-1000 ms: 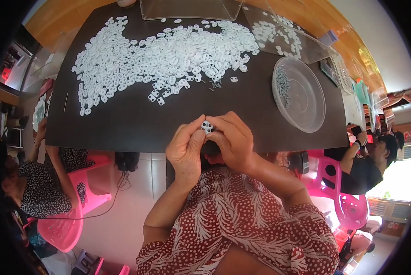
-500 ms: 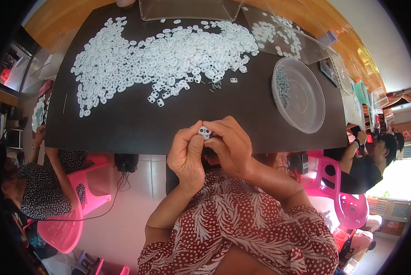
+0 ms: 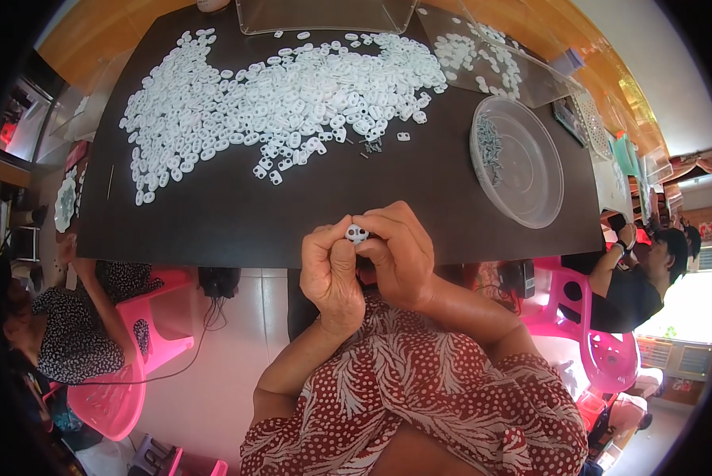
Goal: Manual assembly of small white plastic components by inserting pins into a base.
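Near the table's front edge, a small white plastic piece with two dark holes is pinched between my two hands. My left hand is closed, its thumb and forefinger pressed against the piece's left side. From the right, my right hand grips it with bent fingers and thumb. The fingers cover part of it, so whether it is one part or several together cannot be made out. Beyond my hands lies a wide heap of similar white two-holed pieces, with a few small grey metal pins at its near edge.
A round clear plastic tub at the right holds grey metal pins. A clear rectangular box stands at the back, and loose white pieces lie back right. Pink chairs and other people flank the dark table.
My left hand has shifted slightly right and turned inward against the right one. The white piece has tilted a little between the fingertips.
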Action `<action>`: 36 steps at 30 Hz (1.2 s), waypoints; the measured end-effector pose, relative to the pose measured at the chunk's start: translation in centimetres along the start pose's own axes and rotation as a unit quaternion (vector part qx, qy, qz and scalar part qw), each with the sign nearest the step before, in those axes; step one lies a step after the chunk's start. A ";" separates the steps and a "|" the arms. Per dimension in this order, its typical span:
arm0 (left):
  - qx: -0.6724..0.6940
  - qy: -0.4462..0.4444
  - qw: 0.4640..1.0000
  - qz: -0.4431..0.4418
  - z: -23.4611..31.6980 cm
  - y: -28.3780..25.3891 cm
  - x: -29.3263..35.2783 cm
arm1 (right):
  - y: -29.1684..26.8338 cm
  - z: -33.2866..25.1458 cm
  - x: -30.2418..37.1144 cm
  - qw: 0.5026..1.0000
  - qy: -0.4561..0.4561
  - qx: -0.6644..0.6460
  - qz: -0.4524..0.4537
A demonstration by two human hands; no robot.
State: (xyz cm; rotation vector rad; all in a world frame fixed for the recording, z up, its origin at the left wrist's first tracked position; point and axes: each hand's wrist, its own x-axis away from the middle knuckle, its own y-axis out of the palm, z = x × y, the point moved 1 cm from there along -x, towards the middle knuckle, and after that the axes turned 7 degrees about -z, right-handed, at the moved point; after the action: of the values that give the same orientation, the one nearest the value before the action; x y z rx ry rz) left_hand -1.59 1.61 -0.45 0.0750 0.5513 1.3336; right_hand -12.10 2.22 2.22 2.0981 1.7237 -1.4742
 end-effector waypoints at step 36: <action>-0.365 0.043 0.924 -0.106 1.0 -2.6 -7.2 | -22.8 17.4 -16.2 0.907 0.079 0.397 0.113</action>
State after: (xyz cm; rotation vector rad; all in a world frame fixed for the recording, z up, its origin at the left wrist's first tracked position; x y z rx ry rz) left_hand 0.22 -5.49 1.94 -0.6427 0.0993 1.2588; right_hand -39.45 -10.89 15.07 2.7055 0.9011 -2.2267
